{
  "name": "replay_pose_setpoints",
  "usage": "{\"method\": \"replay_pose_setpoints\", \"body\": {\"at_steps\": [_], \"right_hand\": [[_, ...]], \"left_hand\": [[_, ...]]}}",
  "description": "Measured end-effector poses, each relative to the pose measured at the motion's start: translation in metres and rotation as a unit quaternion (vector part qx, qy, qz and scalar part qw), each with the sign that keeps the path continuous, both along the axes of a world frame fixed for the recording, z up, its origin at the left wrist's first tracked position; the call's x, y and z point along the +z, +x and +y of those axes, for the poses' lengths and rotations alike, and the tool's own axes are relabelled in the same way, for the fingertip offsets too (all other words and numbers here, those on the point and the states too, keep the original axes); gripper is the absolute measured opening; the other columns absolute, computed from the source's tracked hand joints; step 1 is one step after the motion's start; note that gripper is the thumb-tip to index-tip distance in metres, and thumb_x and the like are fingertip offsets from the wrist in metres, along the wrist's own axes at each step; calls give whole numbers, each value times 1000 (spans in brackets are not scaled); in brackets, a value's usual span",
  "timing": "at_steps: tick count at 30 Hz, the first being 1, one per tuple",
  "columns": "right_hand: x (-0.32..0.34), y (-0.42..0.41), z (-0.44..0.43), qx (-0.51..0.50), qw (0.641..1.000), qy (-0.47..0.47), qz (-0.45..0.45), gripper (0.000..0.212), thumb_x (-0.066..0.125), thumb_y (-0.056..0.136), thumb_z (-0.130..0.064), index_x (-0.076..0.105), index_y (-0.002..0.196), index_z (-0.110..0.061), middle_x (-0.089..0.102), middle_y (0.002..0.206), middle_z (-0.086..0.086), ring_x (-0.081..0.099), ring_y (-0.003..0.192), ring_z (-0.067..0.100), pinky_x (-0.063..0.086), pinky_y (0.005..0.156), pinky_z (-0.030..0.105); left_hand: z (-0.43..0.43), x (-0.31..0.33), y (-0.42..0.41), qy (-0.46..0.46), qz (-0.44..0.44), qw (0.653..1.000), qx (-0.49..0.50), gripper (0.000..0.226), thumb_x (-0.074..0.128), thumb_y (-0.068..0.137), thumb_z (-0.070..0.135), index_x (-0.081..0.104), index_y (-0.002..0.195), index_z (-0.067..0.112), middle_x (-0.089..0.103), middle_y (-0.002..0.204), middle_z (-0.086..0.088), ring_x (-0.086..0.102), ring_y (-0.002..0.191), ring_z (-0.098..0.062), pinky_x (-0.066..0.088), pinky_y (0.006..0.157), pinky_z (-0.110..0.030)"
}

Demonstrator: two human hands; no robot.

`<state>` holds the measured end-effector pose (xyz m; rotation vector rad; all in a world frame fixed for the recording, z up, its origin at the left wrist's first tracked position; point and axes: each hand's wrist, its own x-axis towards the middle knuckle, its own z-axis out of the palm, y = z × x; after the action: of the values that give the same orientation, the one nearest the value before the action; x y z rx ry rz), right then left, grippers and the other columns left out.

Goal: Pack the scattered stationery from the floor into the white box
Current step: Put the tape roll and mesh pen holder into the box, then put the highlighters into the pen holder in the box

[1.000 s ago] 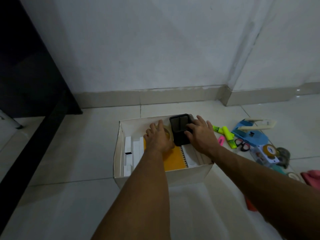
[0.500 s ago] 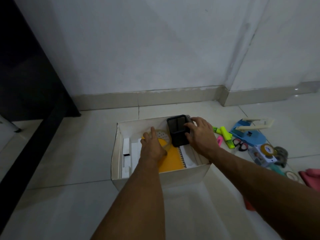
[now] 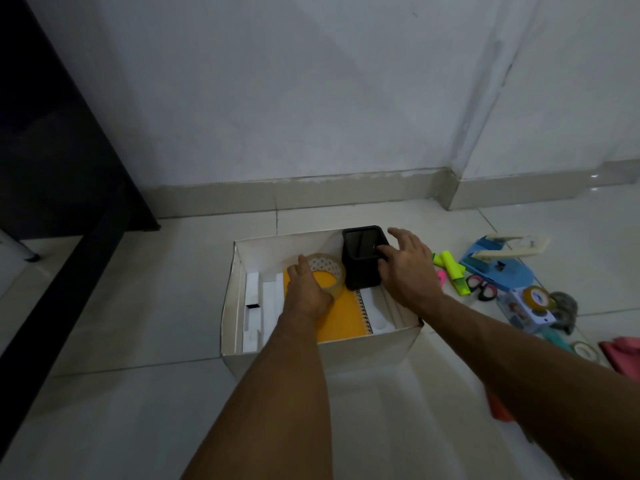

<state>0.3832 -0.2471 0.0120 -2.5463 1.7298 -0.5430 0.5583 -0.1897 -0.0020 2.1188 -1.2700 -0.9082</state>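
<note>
The white box (image 3: 229, 306) stands open on the tiled floor. Inside lie an orange spiral notebook (image 3: 346, 320), white foam pieces (image 3: 252, 306) and a clear tape roll (image 3: 329, 268) on the notebook. A black pen holder (image 3: 362, 265) stands upright in the box's far right corner. My left hand (image 3: 308, 292) rests on the near side of the tape roll, thumb and fingers around its edge. My right hand (image 3: 405, 268) is beside the pen holder with fingers spread; only the thumb touches its rim.
On the floor right of the box lie yellow-green highlighters (image 3: 453, 271), a pink marker (image 3: 441, 276), a blue tape dispenser (image 3: 498, 268), scissors (image 3: 481, 289), a small printed box (image 3: 526, 310), another tape roll (image 3: 585, 349) and pink cloth (image 3: 623, 351). Dark furniture (image 3: 52, 168) stands on the left.
My left hand slid back toward me, uncovering the tape roll. My right hand's fingers lifted off the black pen holder, which now stands in the corner.
</note>
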Motion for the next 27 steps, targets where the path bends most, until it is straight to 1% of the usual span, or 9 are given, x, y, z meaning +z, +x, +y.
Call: {"method": "replay_pose_setpoints", "body": {"at_steps": [4,8,10,12,15,17,20,23,27], "right_hand": [[1,0,1,-6,1000,23,-11,41,54,86,-26,57,125,-15,39,147,15,32,137,30,27,110,47],[5,-1,4,-2,999,25,-24,46,56,84,-23,54,129,-15,40,145,16,34,135,31,28,110,46],[8,-3,5,2,999,22,-34,48,56,84,-21,52,131,-14,40,145,17,35,134,31,28,109,46],[11,-5,7,2,998,18,-57,49,56,84,-18,51,132,-13,41,144,16,36,133,32,28,109,45],[20,-10,7,-5,994,6,-108,48,54,86,-13,50,134,-12,43,142,15,39,130,30,30,107,42],[24,-15,5,-26,990,1,-140,46,49,89,-11,49,134,-11,44,141,13,42,127,28,33,106,41],[27,-28,2,-71,983,-7,-169,39,43,93,-12,51,132,-10,47,137,13,46,121,28,36,102,41],[24,-50,2,-103,983,-3,-154,37,41,96,-15,53,130,-8,49,134,15,46,120,29,38,101,41],[18,-93,5,-151,985,7,-83,38,43,96,-18,52,130,-6,51,132,19,48,119,33,37,99,42]], "left_hand": [[0,-1,0,15,-1,1000,-7,109,74,78,11,-6,152,17,9,155,-9,30,138,-33,37,106,-42],[-1,-3,-1,26,-12,1000,-12,118,79,73,14,-8,152,17,6,156,-10,21,142,-33,31,111,-44],[-1,-4,1,36,-23,999,-16,117,79,73,20,-8,152,18,6,157,-10,17,143,-34,28,114,-48],[-2,-3,1,26,-26,999,-17,109,74,78,28,-6,152,19,5,159,-9,15,144,-34,23,116,-49],[-4,5,1,-76,-47,996,32,88,62,86,23,5,153,18,13,158,-9,19,143,-32,22,116,-46],[-7,14,-1,-145,-63,985,71,81,58,86,14,11,152,18,18,156,-9,21,141,-30,24,116,-45],[-14,30,-8,-218,-67,969,99,74,54,88,11,16,151,18,21,155,-8,22,142,-28,22,117,-43],[-25,50,-30,-264,-67,959,78,69,51,88,10,21,150,19,23,154,-6,24,141,-25,20,116,-39],[-36,69,-77,-313,-70,947,-17,63,51,83,9,36,144,14,33,149,-9,31,137,-27,28,113,-39]]}}
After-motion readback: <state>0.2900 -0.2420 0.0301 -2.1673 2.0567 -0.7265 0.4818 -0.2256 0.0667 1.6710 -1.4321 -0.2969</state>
